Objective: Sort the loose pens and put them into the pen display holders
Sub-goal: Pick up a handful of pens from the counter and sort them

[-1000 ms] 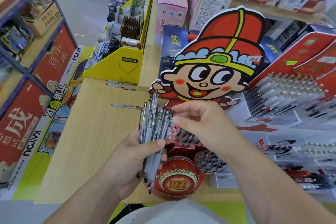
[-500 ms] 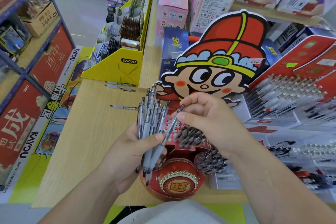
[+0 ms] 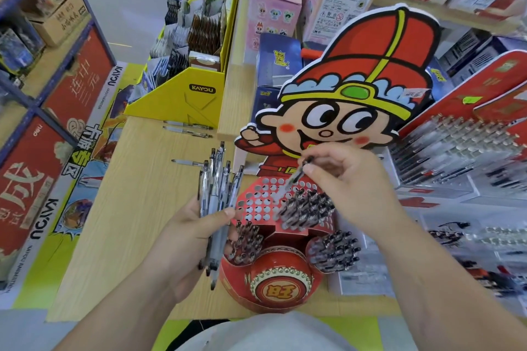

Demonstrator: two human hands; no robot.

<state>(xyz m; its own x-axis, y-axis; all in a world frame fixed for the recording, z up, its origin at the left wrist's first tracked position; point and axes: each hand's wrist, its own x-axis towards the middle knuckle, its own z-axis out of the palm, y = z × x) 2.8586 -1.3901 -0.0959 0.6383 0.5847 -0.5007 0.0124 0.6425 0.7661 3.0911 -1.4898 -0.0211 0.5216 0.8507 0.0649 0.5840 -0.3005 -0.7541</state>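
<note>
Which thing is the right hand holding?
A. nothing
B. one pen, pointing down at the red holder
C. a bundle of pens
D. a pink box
B: the right hand pinches one pen, tip down at the holed red holder; the bundle is in the left hand.

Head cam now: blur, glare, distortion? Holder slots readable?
Head view: wide-angle bends the blue shelf frame; right hand and its pen slightly motion-smeared; pen racks at right blurred; empty holes in the red holder readable; even light, no harsh glare.
</note>
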